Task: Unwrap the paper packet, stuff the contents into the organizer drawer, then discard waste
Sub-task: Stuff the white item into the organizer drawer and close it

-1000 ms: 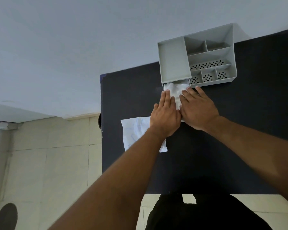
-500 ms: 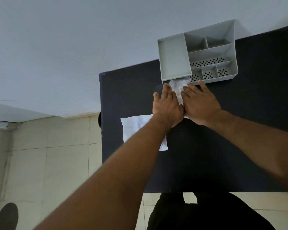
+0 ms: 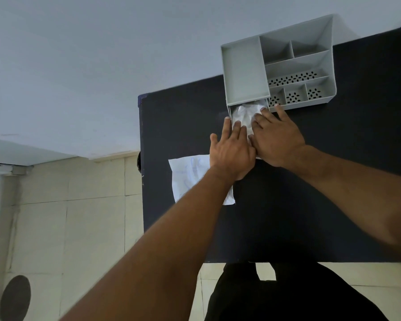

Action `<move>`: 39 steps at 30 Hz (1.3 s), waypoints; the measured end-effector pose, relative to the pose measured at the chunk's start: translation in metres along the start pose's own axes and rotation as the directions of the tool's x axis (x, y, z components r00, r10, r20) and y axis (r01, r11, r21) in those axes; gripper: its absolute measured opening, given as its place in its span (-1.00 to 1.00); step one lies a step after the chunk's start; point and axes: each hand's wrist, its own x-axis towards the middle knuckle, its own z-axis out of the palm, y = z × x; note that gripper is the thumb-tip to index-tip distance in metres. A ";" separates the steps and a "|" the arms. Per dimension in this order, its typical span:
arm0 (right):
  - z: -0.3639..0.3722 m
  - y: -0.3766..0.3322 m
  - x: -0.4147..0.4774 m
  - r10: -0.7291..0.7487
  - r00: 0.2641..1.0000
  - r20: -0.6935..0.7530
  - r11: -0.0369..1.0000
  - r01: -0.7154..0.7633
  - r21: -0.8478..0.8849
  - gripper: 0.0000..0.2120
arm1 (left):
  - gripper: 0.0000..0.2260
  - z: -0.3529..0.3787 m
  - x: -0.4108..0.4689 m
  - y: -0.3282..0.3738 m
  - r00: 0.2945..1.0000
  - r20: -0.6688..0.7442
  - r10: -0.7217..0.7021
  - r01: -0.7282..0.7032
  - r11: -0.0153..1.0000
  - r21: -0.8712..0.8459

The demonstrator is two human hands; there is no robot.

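Both of your hands are sitting farther forward than a second ago, and less of the drawer is showing in front of the grey desk organizer. Your left hand is lying flat, fingers straight and close together, pressing down on the crumpled white contents inside the drawer. Your right hand is lying flat just beside it, fingers straight and slightly spread, its fingertips reaching the organizer's front edge. The white paper wrapper is lying open on the dark table, partly under your left wrist, apart from the organizer.
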 end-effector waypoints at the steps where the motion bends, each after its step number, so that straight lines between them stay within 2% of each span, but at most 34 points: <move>1: 0.000 -0.001 -0.002 0.017 1.000 -0.016 1.000 -0.016 0.025 -0.40 | -0.48 -0.001 0.003 -0.002 1.000 0.009 0.001 -0.001 1.000 0.013; 6: -0.002 -0.007 -0.021 0.071 0.996 -0.059 0.981 -0.059 0.182 -0.47 | -0.52 -0.003 0.008 0.000 1.000 0.008 0.007 -0.007 1.000 0.026; 9: 0.003 -0.011 -0.031 0.109 0.990 -0.092 0.966 -0.084 0.243 -0.47 | -0.62 0.002 -0.004 0.003 0.988 -0.155 0.019 -0.019 1.000 0.000; 11: 0.006 -0.015 -0.035 0.129 0.985 -0.112 0.955 -0.093 0.283 -0.41 | -0.60 0.010 -0.016 0.003 0.975 -0.222 -0.020 0.009 0.999 -0.053; 15: 0.008 -0.022 -0.039 0.099 0.992 -0.072 0.944 -0.071 0.323 -0.33 | -0.53 0.020 -0.033 0.003 0.985 -0.159 -0.067 0.029 0.973 -0.229; 19: 0.013 -0.022 -0.038 0.064 0.997 -0.047 0.932 -0.042 0.360 -0.43 | -0.52 0.021 -0.036 -0.007 0.992 -0.124 -0.012 -0.025 0.956 -0.293; 23: 0.018 -0.019 -0.029 0.003 0.999 -0.040 0.932 0.012 0.362 -0.45 | -0.52 0.015 -0.024 -0.012 0.994 -0.090 0.060 -0.077 0.977 -0.201; 27: 0.013 -0.017 -0.019 -0.044 0.999 -0.032 0.941 0.052 0.335 -0.45 | -0.52 0.011 -0.015 -0.011 0.996 -0.049 0.070 -0.075 0.991 -0.112; 29: 0.011 -0.017 -0.020 0.027 0.996 -0.088 0.940 0.005 0.340 -0.45 | -0.54 0.009 -0.017 -0.009 0.996 -0.079 0.048 -0.059 0.988 -0.146; 31: 0.010 -0.020 -0.024 0.179 0.977 -0.120 0.906 -0.116 0.406 -0.41 | -0.57 0.009 -0.021 -0.007 0.992 -0.126 0.024 -0.047 0.982 -0.184; 33: 0.012 -0.024 -0.030 0.321 0.947 -0.036 0.800 -0.250 0.545 -0.32 | -0.58 0.010 -0.025 -0.006 0.986 -0.166 0.020 -0.056 0.975 -0.213; 35: 0.014 -0.027 -0.034 0.394 0.916 0.080 0.655 -0.341 0.674 -0.26 | -0.56 0.012 -0.030 -0.006 0.985 -0.169 0.032 -0.072 0.969 -0.237; 37: 0.013 -0.028 -0.036 0.424 0.903 0.074 0.593 -0.338 0.731 -0.29 | -0.50 0.014 -0.034 -0.006 0.988 -0.140 0.063 -0.095 0.968 -0.232; 39: 0.010 -0.029 -0.037 0.451 0.893 0.001 0.604 -0.306 0.736 -0.36 | -0.43 0.015 -0.036 -0.008 0.990 -0.102 0.100 -0.120 0.969 -0.217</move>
